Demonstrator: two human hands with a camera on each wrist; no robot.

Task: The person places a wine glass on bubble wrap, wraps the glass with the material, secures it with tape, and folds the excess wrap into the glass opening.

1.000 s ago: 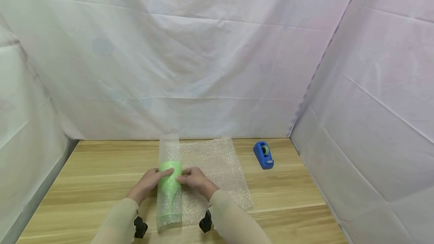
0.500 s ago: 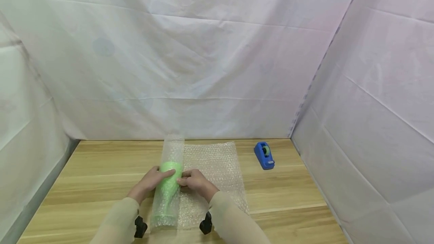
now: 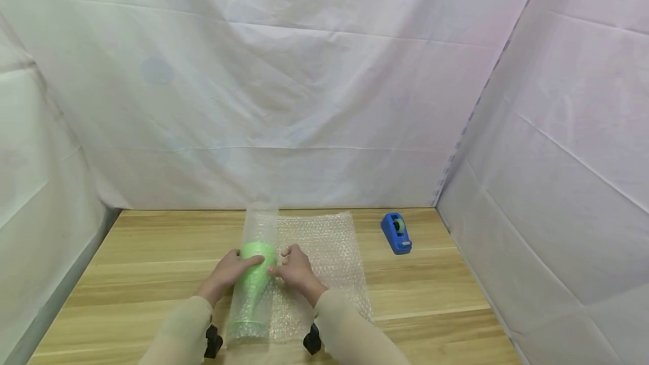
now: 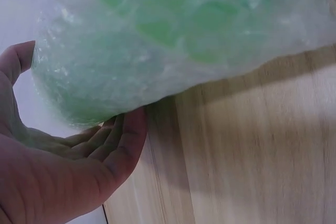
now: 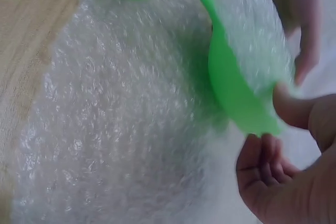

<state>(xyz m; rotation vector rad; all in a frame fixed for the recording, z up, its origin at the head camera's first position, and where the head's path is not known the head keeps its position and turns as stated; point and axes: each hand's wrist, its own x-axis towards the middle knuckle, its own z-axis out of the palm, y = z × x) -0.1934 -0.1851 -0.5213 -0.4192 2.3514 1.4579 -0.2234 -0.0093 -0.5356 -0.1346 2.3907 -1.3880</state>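
1. Green wine glass [image 5: 226, 77], one, stemmed. It lay on its side a little left of the middle of the surface [image 3: 152, 275], bowl towards the far edge, foot towards the near side. In the right wrist view, part of the bowl and stem showed bare beside the fold of wrap.
2. Bubble wrap [image 3: 329, 252], one sheet, clear. It was folded over the glass from the left; its tube ran past the glass rim to the far edge. The remainder lay flat to the right of the glass.
3. Left hand [image 3: 226, 276]. Grip curled about the left side of the wrapped glass and holding it: thumb across the bowl, fingers bent beneath the wrap.
4. Right hand [image 3: 300, 274]. Grip narrow, at the glass's right side: thumb against the wrapped bowl, fingers bent close to the rim. Whether it pinched wrap or glass could not be told; the close view was blurred.
5. Tape dispenser [image 3: 398, 241], one, blue, bearing a roll of tape. It stood near the far right corner of the surface, well apart from both hands.
6. Sleeves [image 3: 355, 331], two, pale, with a small black block below each wrist.
7. White sheets [image 3: 274, 89], hung behind the far edge and along both sides.
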